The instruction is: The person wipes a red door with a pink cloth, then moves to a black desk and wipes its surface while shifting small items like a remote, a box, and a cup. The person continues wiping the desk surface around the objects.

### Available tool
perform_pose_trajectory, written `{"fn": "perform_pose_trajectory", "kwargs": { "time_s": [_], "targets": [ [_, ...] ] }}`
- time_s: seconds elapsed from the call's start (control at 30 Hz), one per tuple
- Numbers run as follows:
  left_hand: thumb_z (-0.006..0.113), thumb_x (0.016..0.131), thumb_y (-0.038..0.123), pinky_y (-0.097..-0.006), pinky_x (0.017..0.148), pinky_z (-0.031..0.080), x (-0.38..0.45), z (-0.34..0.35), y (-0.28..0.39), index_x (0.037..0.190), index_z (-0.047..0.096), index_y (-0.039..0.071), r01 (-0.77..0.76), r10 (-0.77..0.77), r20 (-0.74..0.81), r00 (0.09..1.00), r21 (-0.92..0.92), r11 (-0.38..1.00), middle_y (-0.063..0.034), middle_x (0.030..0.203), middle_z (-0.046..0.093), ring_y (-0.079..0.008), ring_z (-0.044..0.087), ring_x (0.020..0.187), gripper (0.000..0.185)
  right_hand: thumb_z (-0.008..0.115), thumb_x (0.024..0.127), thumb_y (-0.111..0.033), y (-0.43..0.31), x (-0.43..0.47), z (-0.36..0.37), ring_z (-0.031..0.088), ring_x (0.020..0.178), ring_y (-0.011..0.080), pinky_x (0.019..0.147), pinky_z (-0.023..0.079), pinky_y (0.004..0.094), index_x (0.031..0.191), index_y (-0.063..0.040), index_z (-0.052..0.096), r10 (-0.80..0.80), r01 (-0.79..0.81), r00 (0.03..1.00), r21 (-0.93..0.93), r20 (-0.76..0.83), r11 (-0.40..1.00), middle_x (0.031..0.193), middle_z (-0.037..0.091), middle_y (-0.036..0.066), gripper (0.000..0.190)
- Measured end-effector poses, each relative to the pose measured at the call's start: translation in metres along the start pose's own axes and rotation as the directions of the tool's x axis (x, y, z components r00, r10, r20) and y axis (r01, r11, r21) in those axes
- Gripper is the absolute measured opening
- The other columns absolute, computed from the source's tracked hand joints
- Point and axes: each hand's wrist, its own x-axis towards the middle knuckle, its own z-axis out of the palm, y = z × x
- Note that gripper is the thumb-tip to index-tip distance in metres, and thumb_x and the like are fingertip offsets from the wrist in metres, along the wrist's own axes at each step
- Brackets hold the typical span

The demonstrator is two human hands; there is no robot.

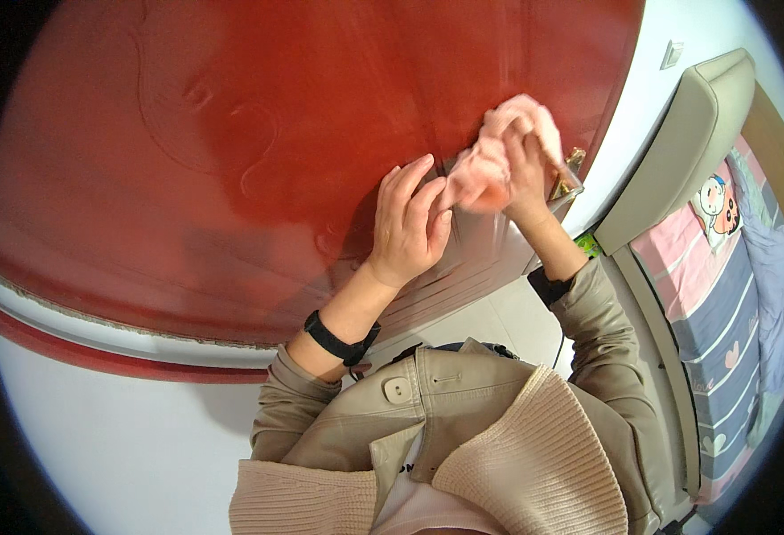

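Observation:
A large glossy red door (338, 80) fills the upper left and middle of the head view. My right hand (529, 174) holds a crumpled pink cloth (482, 170) near the door's edge, just left of a metal door handle (569, 177). The cloth is partly blurred. My left hand (408, 221) is raised beside the cloth, its fingers apart and slightly bent, with nothing in it. Its fingertips lie close to the red surface; whether they touch it I cannot tell.
At the right stands a bed with a beige padded headboard (686, 134), striped bedding (726, 354) and a cartoon cushion (719, 207). A wall switch (672, 55) is above. Pale floor tiles (479, 321) show below the door.

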Motion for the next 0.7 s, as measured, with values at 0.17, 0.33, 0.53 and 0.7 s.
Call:
{"fn": "perform_pose_trajectory", "kwargs": {
  "time_s": [0.17, 0.33, 0.53, 0.7],
  "targets": [
    [0.057, 0.086, 0.015, -0.0505, 0.103, 0.032, 0.019, 0.011, 0.004, 0.12, 0.047, 0.001, -0.015, 0.016, 0.043, 0.999, -0.004, 1.0, -0.0217, 0.134, 0.042, -0.0358, 0.043, 0.12, 0.038, 0.055, 0.077, -0.016, 0.045, 0.017, -0.026, 0.014, 0.142, 0.0373, 0.115, 0.013, 0.044, 0.144, -0.005, 0.032, 0.112, -0.117, 0.971, -0.011, -0.212, 0.993, 0.15, 0.026, 0.021, 0.071],
    [0.058, 0.084, 0.015, -0.0514, 0.102, 0.032, 0.036, 0.018, 0.008, 0.122, 0.045, 0.001, -0.021, 0.021, 0.049, 0.999, 0.001, 1.0, -0.0226, 0.133, 0.041, -0.0369, 0.042, 0.12, 0.042, 0.056, 0.08, -0.013, 0.048, 0.071, -0.053, 0.021, 0.139, 0.0381, 0.114, 0.014, 0.0451, 0.141, -0.007, 0.037, 0.204, -0.131, 0.928, 0.238, -0.313, 0.962, 0.148, 0.027, 0.022, 0.064],
    [0.06, 0.081, 0.014, -0.0522, 0.101, 0.034, 0.059, 0.025, 0.011, 0.124, 0.044, 0.003, -0.067, 0.067, 0.011, 0.998, 0.041, 0.997, -0.0214, 0.133, 0.039, -0.0361, 0.043, 0.12, 0.047, 0.061, 0.08, -0.031, 0.006, 0.08, -0.058, 0.024, 0.137, 0.0429, 0.113, 0.019, 0.0485, 0.141, -0.021, 0.042, -0.082, 0.078, 0.996, 0.164, 0.017, 0.983, 0.148, 0.028, 0.023, 0.065],
    [0.062, 0.08, 0.013, -0.0518, 0.101, 0.034, 0.074, 0.014, 0.012, 0.124, 0.044, 0.003, -0.058, 0.055, 0.03, 0.998, 0.109, 0.992, -0.0206, 0.136, 0.038, -0.0349, 0.043, 0.122, 0.048, 0.055, 0.081, -0.017, 0.041, 0.148, -0.097, 0.019, 0.141, 0.0382, 0.114, 0.015, 0.0456, 0.14, -0.013, 0.043, -0.097, 0.092, 0.934, -0.031, -0.344, 0.995, 0.149, 0.026, 0.023, 0.06]
  ]
}}
